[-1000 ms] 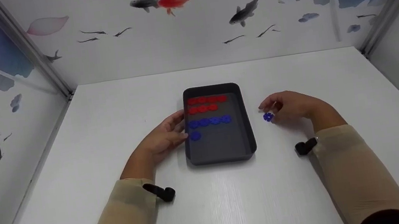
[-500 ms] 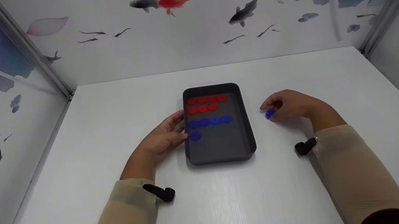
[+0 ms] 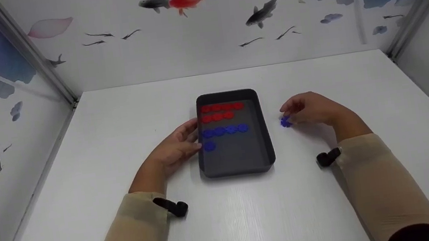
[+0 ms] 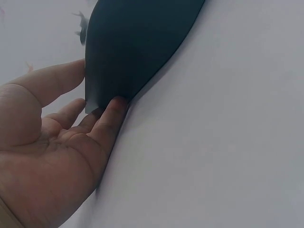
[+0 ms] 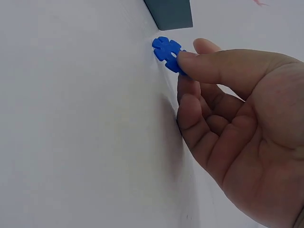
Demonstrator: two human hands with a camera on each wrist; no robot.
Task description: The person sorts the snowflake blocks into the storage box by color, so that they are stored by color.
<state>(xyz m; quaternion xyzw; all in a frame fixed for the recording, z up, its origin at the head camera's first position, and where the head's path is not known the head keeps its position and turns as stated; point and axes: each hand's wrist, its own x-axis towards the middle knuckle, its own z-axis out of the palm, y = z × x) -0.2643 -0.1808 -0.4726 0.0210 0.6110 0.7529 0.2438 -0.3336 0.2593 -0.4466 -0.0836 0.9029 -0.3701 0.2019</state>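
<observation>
In the head view, a dark grey tray [image 3: 242, 172] lies on the table, holding rows of red snowflake discs [image 3: 216, 107] above rows of blue snowflake discs [image 3: 219, 131]. My left hand [image 3: 171, 152] rests its thumb and fingertips against the tray's left side, the fingers fairly straight. To the right of the tray, my right hand [image 3: 314, 109] pinches one blue snowflake disc [image 3: 285, 122] between thumb and fingers. The right wrist view shows this disc [image 5: 166, 50], slotted and with a central hole, jutting past the thumb. The other fingers curl beneath it.
The white table [image 3: 227, 218] meets a back wall [image 3: 206, 55] printed with fish, and side panels stand left and right. Each sleeve cuff carries a small black wrist camera, such as the left camera [image 3: 178, 208].
My right hand has moved slightly up and turned the blue snowflake disc in its fingers, so its tilt differs. The left hand and the tray have stayed in place.
</observation>
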